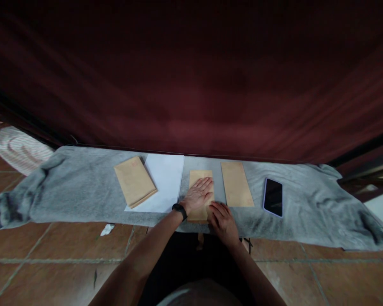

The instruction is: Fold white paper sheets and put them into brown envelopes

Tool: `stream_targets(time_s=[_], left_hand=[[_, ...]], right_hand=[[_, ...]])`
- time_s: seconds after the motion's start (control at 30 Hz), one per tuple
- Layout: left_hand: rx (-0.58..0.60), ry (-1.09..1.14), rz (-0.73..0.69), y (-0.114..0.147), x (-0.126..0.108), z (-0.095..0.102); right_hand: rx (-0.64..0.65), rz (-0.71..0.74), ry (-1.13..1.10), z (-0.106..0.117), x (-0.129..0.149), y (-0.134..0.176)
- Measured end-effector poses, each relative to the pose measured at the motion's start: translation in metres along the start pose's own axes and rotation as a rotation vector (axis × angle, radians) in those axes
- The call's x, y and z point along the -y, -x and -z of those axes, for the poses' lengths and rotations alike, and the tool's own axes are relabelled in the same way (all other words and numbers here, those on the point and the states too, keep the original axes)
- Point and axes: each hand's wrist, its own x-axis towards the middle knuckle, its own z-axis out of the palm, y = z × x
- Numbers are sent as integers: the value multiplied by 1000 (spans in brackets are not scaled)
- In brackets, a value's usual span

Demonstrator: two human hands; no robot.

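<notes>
A brown paper envelope point(194, 176) lies upright on the grey cloth, straight in front of me. My left hand point(198, 194) rests flat across its middle, palm down with the fingers stretched toward the upper right. A black band point(179, 209) circles that wrist. At the envelope's lower right edge is my right hand point(222, 221), its fingers bent and drawn together on the paper; the thumb side is partly hidden. A second brown envelope point(238, 185) lies flat just right of my hands.
A stack of brown envelopes point(134, 180) sits on white paper sheets point(167, 182) to the left. Right of the hands lies a phone point(273, 197) with a purple edge. Grey cloth point(83, 187) covers the narrow bench; a dark red curtain-like surface point(191, 106) rises behind it.
</notes>
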Motion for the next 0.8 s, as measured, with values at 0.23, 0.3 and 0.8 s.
stream_targets(time_s=[0.23, 0.3, 0.8], left_hand=[[39, 27, 0, 31, -12, -5], [43, 37, -9, 39, -15, -6], [64, 201, 6, 102, -46, -2]], right_hand=[[2, -15, -3, -2, 0, 1], [4, -18, -8, -1, -1, 1], [-36, -113, -160, 0, -9, 3]])
